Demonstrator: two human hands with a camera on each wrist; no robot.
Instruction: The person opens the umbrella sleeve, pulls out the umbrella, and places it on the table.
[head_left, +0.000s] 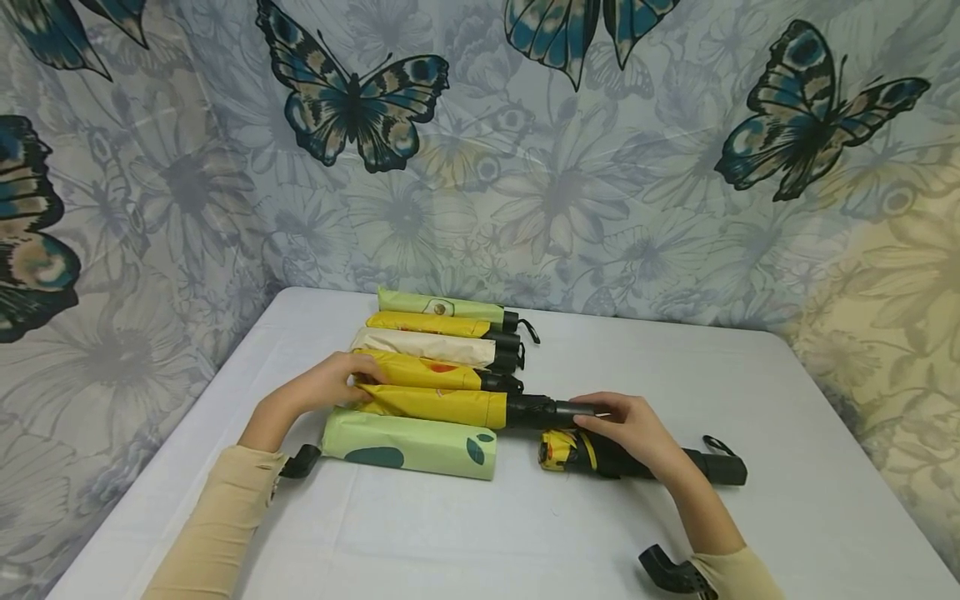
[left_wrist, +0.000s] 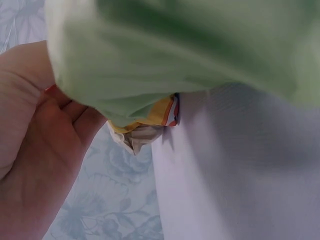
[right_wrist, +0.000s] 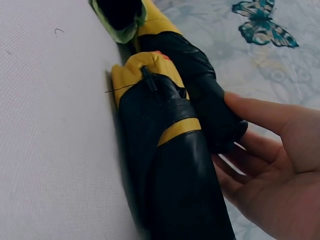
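Backdrop [head_left: 555, 192]: hanging behind and beside the table, showing pale flowers and dark-blue butterflies.
White table [head_left: 465, 533]: carrying several folded umbrellas, lying mostly from left to right.
Row of four [head_left: 423, 346]: lying at the back, side by side, going from yellow through cream and again yellow to green.
Green umbrella [head_left: 412, 443]: lying in front at the left, showing leaf marks and, in the right wrist view, a dark end.
Left hand [head_left: 343, 379]: pinching the left end of the yellow umbrella [head_left: 442, 406], leaving little space between thumb and fingers.
Right hand [head_left: 622, 423]: gripping the black end of the same umbrella, bending thumb and fingers closely around it.
Yellow umbrella: stretching between both hands, just behind the green one and before the row.
Black umbrella [right_wrist: 175, 160]: lying partly below the right hand, showing a yellow band.
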